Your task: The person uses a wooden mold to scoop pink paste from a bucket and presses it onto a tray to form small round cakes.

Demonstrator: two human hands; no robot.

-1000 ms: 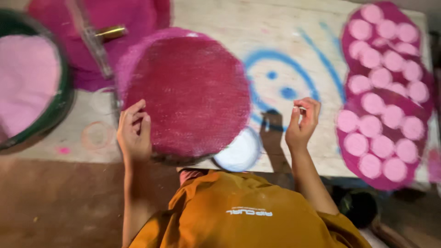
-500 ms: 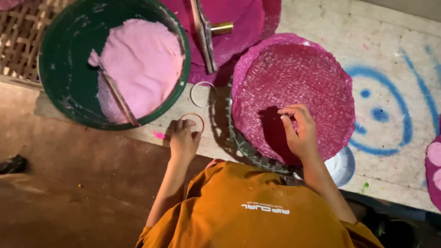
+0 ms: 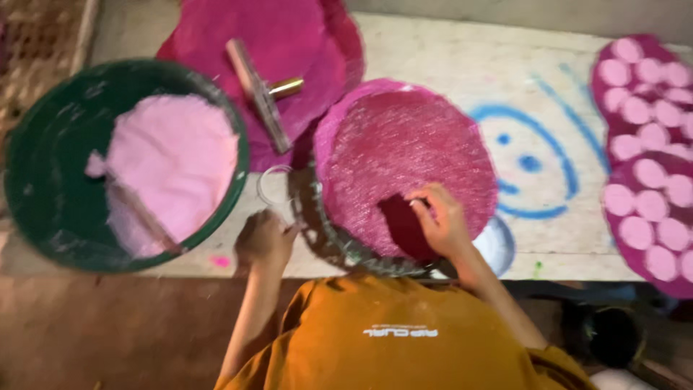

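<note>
My left hand (image 3: 263, 242) is curled at the table's near edge, its fingertips at the near rim of a small clear ring (image 3: 268, 182). Whether it grips anything is hidden. My right hand (image 3: 442, 218) rests on a round magenta mesh tray (image 3: 404, 144), fingers bunched together on the tray's near part; nothing shows between them. Left of the ring stands a green basin (image 3: 43, 209) holding pale pink paste (image 3: 173, 159) and a stick (image 3: 141, 213).
A scraper with a brass handle (image 3: 261, 90) lies on stacked magenta mats (image 3: 289, 36) at the back. Trays of pink round discs (image 3: 650, 159) fill the right side. The tabletop (image 3: 548, 87) bears blue painted marks. A woven mat (image 3: 40, 36) lies far left.
The view has swung left and back, from the disc trays to the basin. My hands left the mesh tray's edge: the left went to the ring, the right onto the tray's surface.
</note>
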